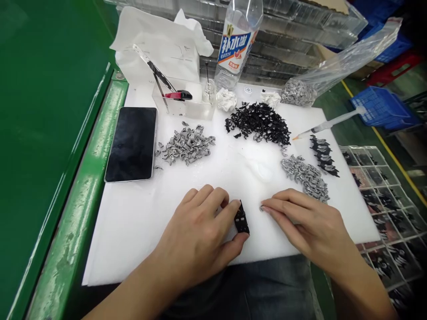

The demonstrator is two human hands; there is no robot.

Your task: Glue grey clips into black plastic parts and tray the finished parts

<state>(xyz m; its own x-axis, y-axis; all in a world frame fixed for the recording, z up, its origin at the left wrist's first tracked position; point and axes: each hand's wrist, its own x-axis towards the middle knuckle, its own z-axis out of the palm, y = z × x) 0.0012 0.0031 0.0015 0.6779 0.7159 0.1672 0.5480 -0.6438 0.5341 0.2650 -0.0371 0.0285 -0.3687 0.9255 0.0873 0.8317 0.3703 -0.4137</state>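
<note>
Between the thumb and index finger of my left hand [203, 226] is a small black slotted part [242, 218], held at its two ends over the white foam sheet [133, 240]. My right hand [307, 218] pinches a tiny grey piece [262, 208] at its fingertips, a short way right of the black part. Beyond the right hand lies a pile of grey pieces [305, 178]. A heap of small black parts [260, 124] sits farther back, and another grey pile [188, 144] is behind my left hand.
A black-screened tablet [131, 144] lies at left. Behind stand a clear box [183, 102] with tweezers, a plastic bottle [235, 44] and a bag of grey pieces [300, 91]. A syringe [328, 123] and a row of black-and-grey parts [323, 155] lie right, near compartment trays [383, 195].
</note>
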